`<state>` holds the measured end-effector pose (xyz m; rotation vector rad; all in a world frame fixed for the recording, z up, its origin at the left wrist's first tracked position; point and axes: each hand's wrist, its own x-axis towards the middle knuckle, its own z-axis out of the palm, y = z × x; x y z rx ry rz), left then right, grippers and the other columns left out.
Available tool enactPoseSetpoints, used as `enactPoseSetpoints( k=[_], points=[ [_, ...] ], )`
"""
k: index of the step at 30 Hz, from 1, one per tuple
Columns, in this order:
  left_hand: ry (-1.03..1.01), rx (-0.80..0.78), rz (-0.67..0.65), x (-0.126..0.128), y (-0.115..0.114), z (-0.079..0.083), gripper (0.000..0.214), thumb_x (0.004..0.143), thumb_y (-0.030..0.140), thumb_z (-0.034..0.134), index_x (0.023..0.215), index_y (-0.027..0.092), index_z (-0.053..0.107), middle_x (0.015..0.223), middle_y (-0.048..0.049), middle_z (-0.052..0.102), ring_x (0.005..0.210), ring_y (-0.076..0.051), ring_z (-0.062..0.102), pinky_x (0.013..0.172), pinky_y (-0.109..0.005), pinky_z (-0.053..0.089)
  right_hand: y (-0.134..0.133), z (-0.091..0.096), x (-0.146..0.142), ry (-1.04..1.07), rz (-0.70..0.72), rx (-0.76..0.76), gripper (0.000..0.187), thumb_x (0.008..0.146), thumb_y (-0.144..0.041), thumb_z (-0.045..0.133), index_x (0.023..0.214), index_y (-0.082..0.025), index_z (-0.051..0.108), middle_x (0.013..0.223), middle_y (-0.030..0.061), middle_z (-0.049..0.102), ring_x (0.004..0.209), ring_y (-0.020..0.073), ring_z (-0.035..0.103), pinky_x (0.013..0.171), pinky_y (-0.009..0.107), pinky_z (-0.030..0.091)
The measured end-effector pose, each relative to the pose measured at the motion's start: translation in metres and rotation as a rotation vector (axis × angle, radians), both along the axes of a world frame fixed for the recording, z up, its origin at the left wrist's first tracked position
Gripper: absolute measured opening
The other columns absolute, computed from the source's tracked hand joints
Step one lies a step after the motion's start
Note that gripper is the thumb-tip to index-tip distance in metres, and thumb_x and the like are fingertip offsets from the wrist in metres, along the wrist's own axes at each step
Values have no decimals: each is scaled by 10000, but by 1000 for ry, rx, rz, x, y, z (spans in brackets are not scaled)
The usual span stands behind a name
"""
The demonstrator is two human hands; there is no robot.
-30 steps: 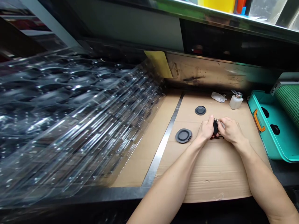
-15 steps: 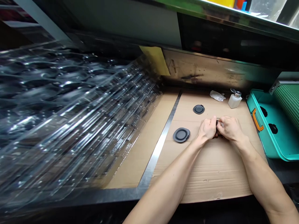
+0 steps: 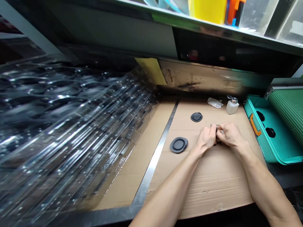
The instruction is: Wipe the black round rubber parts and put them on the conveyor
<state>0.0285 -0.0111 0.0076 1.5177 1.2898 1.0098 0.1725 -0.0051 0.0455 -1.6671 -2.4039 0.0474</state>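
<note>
Small metal-and-black part [image 3: 215, 126] pinched between both hands

Stacked clear plastic trays [image 3: 71, 126] fill the left of the bench, and a teal tray [image 3: 272, 151] with an orange handle sits at the far right. Between them lies a cardboard sheet [image 3: 213, 189], with a metal strip [image 3: 153, 160] running along its left. Near its far edge stand a white dispensing bottle [image 3: 232, 106] and a crumpled wipe [image 3: 215, 102]. Two dark round discs [image 3: 178, 145] lie left of the hands. The left hand [image 3: 205, 137] and right hand [image 3: 232, 135] sit low over the sheet, pressed close, their fingertips pinching the part, which is mostly hidden. Low wrists and close fingertips look like a steady way to work something this small.
</note>
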Motion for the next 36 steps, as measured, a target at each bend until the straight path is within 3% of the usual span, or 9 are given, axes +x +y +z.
enactPoseSetpoints(
  k=[13,18,20,22,25,27,30,36],
  points=[
    [-19,-2,-21,1,0,-3,673,1016,468,312,471,202,603,432,-78,592,489,-190,602,563,-271,440,-2,0,3,69,20,23,219,886,-279,541,781,-226,726,837,42,770,746,176,666,660,253,363],
    [-72,-45,-22,4,0,-9,621,998,487,372,508,192,616,429,-71,589,464,-182,599,512,-259,433,-3,0,3,88,-44,1,212,866,-296,551,793,-234,739,803,54,766,736,184,666,656,249,375],
    [-191,-137,5,5,2,-10,585,987,493,402,551,178,635,426,-65,581,421,-170,572,461,-250,414,-2,-2,6,131,-54,-41,198,848,-290,561,786,-237,741,755,45,755,704,179,660,648,244,382],
    [-445,-286,64,5,5,-7,548,991,477,385,649,150,662,469,-71,607,387,-158,544,413,-245,396,0,-5,9,235,-49,-66,201,849,-293,557,801,-238,745,748,27,751,696,167,659,648,233,398],
    [-883,-562,114,-1,10,3,521,1011,395,291,842,79,670,623,-128,681,411,-143,559,374,-221,393,5,-10,16,430,-84,6,234,874,-308,529,860,-223,747,812,21,758,744,157,670,678,220,429],
    [-1042,-718,110,-8,13,10,495,1011,350,275,940,35,650,696,-166,697,440,-133,573,367,-195,409,9,-13,18,509,-108,74,254,891,-312,512,885,-206,743,839,30,755,775,159,673,711,222,445],
    [-1136,-836,127,-15,14,15,457,1010,324,292,1064,6,615,742,-186,700,461,-132,586,373,-183,456,13,-18,18,528,-82,96,277,921,-325,497,890,-192,738,866,43,754,806,165,672,749,229,455],
    [-1170,-862,131,-15,13,15,470,1030,338,276,1132,-5,580,749,-181,687,480,-145,616,392,-189,510,12,-25,9,526,17,119,256,956,-325,507,957,-198,730,965,58,744,886,175,668,816,250,468]
  ],
)
